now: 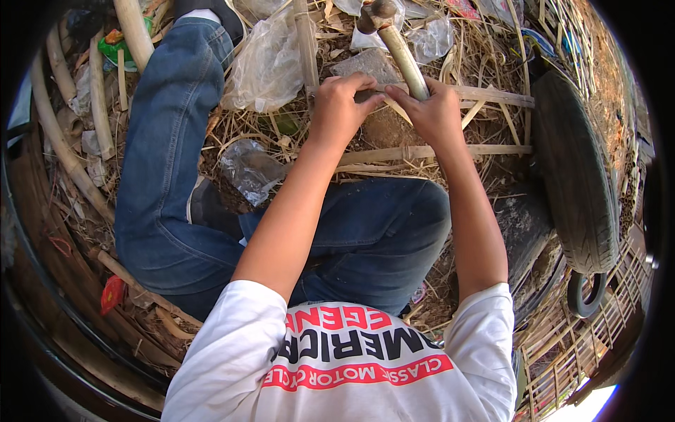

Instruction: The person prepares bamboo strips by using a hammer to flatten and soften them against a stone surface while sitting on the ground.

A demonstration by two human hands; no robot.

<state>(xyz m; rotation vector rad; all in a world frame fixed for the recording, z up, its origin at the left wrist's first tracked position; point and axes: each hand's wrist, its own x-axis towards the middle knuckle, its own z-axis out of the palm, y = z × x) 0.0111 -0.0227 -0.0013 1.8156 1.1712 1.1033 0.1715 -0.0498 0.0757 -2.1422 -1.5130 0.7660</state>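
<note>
My right hand (437, 116) is closed round the handle of a hammer (402, 58), whose rounded head points away from me. Its thumb and fingers also lie against a bamboo strip (492, 96). My left hand (339, 105) pinches near that strip's left end, thumb toward the right hand; the exact grip is partly hidden by the fingers. Just beyond both hands lies a grey stone block (365, 66). Closer to me, a second bamboo strip (415, 152) runs sideways over the ground.
A tyre (573, 169) stands upright on the right, above a woven bamboo lattice (576, 330). Clear plastic bags (264, 67) lie among straw and bamboo shavings. Several bamboo poles (77, 169) are at the left. My jeans-clad legs (176, 126) are folded around the work spot.
</note>
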